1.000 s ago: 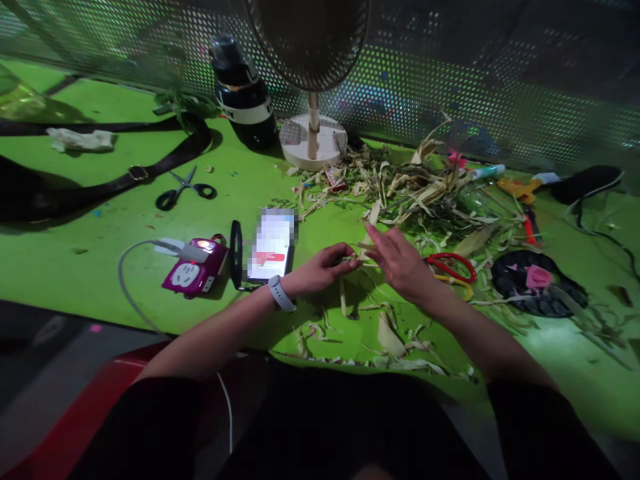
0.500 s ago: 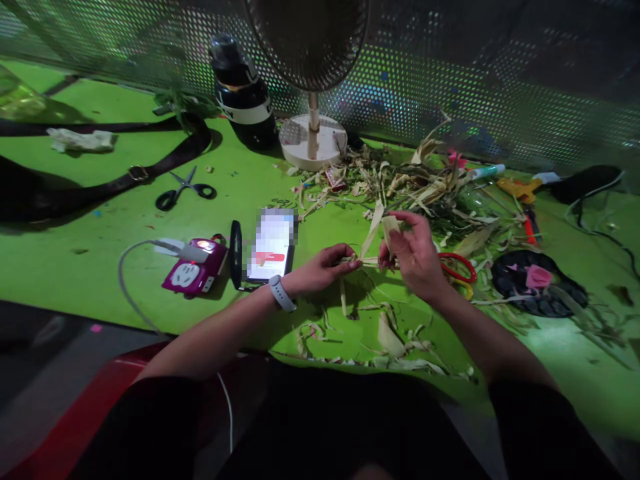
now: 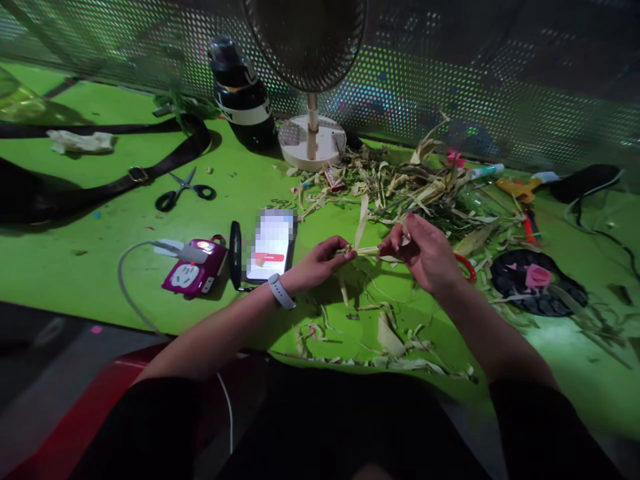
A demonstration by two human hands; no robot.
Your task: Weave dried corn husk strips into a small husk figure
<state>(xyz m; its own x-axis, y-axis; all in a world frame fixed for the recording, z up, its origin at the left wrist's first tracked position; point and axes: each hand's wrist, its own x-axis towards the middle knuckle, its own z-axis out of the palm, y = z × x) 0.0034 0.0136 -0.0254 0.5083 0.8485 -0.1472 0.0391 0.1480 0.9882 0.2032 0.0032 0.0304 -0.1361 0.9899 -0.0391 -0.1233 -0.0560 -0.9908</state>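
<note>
Above the green table [image 3: 125, 240], pale, narrow strips [image 3: 369, 251] stretch straight.

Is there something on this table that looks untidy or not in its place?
Yes: plant scraps lie scattered near the front edge of the table, apart from the large pile by the fan, so that area looks littered. The scissors also lie open, which seems careless.

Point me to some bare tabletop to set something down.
Mostly bare green table lies left of the purple adapter, in front of the dark strap. A smaller patch separates the scissors and phone. It's crowded beyond the right hand, where the husk heap spreads, and along the near edge, littered with scraps.
</note>
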